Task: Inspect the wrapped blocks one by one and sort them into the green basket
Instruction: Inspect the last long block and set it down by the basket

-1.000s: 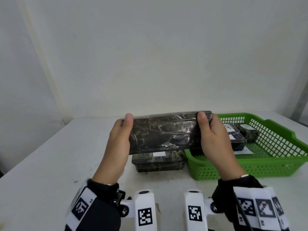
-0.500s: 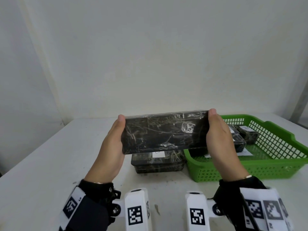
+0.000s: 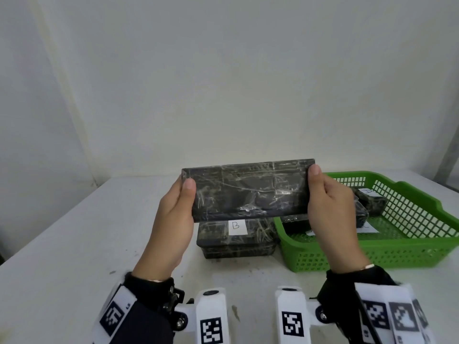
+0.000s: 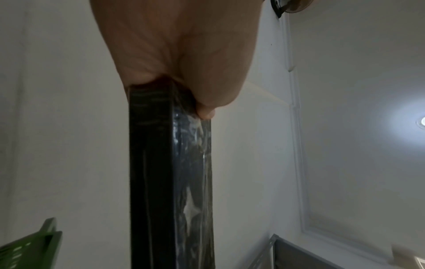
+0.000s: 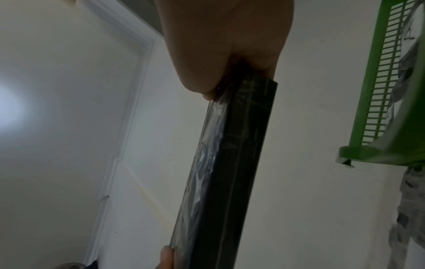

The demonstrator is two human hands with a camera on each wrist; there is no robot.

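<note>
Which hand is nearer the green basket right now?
Right. The right hand grips the raised wrapped block's right end, directly in front of the green basket's near-left corner. The left hand grips the block's far end, well left of the basket.

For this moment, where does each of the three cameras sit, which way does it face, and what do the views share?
Head: worn on the head, facing forward and down at the table; shows left hand and right hand holding a wrapped block, stacked blocks, green basket, both wrists.
Left wrist: looks along the palm toward the ceiling.
Right wrist: looks along the palm, upward.
Shared: all three show the held block and the basket.
</note>
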